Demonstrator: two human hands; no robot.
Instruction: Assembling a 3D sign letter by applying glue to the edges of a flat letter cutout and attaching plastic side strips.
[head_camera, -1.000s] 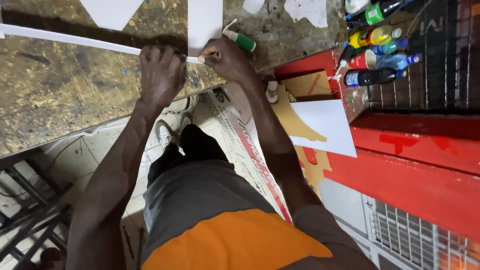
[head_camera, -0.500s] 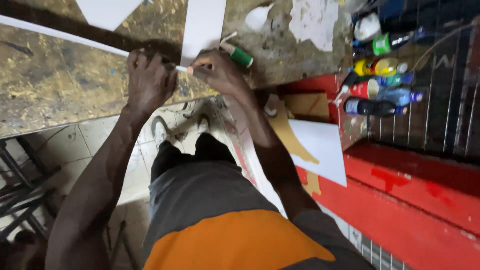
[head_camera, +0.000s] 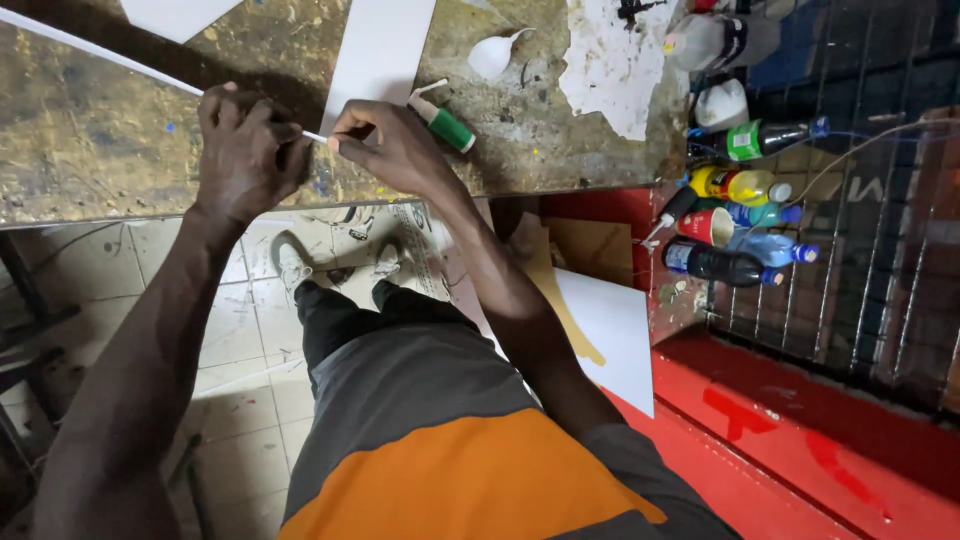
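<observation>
My left hand (head_camera: 240, 150) is closed around a long thin white strip (head_camera: 95, 52) that runs from the top left across the paint-stained worktable (head_camera: 80, 150). My right hand (head_camera: 385, 145) pinches the near end of the same strip just right of the left hand. A wider white board (head_camera: 380, 50) lies on the table behind my right hand. A green glue tube with a white nozzle (head_camera: 445, 122) rests right beside my right hand.
A white funnel-shaped cap (head_camera: 492, 55) and a torn white sheet (head_camera: 615, 60) lie further right on the table. Several bottles (head_camera: 735, 215) stand by a wire mesh at the right. A white sheet (head_camera: 615, 335) and red surface (head_camera: 800, 460) lie below.
The view has shifted so the table and hands sit lower and further left in view. Both hands stay on the strip's end and have closed in together.
</observation>
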